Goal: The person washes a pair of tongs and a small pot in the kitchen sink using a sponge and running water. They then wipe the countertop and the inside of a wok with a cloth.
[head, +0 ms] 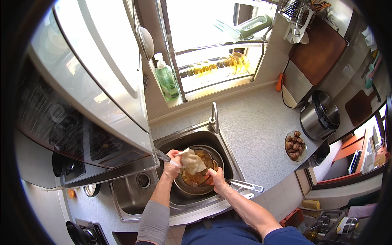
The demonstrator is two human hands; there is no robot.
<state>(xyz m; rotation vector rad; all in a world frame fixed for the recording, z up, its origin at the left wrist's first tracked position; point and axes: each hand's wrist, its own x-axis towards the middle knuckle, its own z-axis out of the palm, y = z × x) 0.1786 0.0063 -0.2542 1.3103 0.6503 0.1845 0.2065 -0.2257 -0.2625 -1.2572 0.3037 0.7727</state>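
My left hand grips a pale, crumpled cloth above the larger basin of a steel sink. A metal tube reaches in from the left beside that hand. With my right hand I grasp the edge of an amber glass dish. The dish sits over a round pan inside the basin, and the cloth covers part of it. To the right, a long metal handle crosses the sink's edge.
A tap rises behind the basin. On the right counter are a plate of round brown items and a steel electric cooker. A green pump bottle stands by the window. A white cabinet overhangs the left.
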